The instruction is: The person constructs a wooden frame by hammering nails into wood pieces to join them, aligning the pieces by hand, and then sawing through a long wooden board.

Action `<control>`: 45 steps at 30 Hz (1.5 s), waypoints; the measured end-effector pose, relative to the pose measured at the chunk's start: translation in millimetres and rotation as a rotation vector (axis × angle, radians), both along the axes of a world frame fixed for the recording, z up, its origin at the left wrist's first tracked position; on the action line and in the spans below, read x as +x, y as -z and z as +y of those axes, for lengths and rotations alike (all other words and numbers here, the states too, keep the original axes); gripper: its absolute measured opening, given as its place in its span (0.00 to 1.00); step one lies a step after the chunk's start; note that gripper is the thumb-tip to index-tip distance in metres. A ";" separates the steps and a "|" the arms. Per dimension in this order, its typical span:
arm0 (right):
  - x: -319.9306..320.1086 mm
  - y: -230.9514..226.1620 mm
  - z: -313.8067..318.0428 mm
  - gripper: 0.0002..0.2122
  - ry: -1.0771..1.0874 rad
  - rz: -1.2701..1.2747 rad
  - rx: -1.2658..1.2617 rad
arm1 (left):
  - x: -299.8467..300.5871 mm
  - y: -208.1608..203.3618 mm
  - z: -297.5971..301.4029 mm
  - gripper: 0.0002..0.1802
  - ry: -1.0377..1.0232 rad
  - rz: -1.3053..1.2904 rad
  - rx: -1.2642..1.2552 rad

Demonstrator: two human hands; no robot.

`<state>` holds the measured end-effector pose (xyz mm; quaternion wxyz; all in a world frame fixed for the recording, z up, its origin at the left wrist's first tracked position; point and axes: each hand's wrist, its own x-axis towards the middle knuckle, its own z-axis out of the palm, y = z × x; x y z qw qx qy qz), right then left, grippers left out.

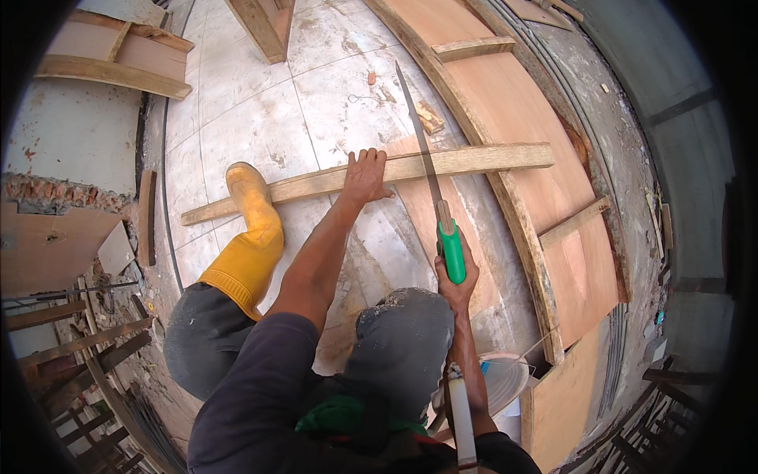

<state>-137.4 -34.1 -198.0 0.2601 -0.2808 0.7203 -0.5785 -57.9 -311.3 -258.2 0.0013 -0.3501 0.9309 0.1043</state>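
A long wooden beam [466,160] lies across in front of me, its right end resting over the edge of a plywood panel with a timber frame [505,95]. My left hand [366,175] presses down on the beam near its middle, fingers stretched over the top. In my right hand [459,276] is a handsaw [430,170], gripped by its green handle. The blade crosses the beam to the right of my left hand and points away from me. My yellow boot [257,209] is against the beam's left part.
Pale floor tiles [245,103] carry a small wood offcut [429,118] beyond the beam. Another framed panel [110,71] stands at the far left, and a timber post [264,31] at the top. A round pale bucket [505,383] sits at my right, beside the panel.
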 end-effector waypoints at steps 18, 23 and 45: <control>28.2 -10.1 54.3 0.29 0.101 0.114 0.047 | -0.9 18.8 -28.7 0.25 0.063 0.011 0.129; 36.5 -20.0 80.5 0.30 0.095 0.128 0.124 | -2.9 13.5 -19.6 0.25 0.019 0.041 0.069; 63.6 -25.6 94.3 0.30 0.053 0.120 0.239 | -4.2 21.8 -23.5 0.25 0.018 0.004 0.070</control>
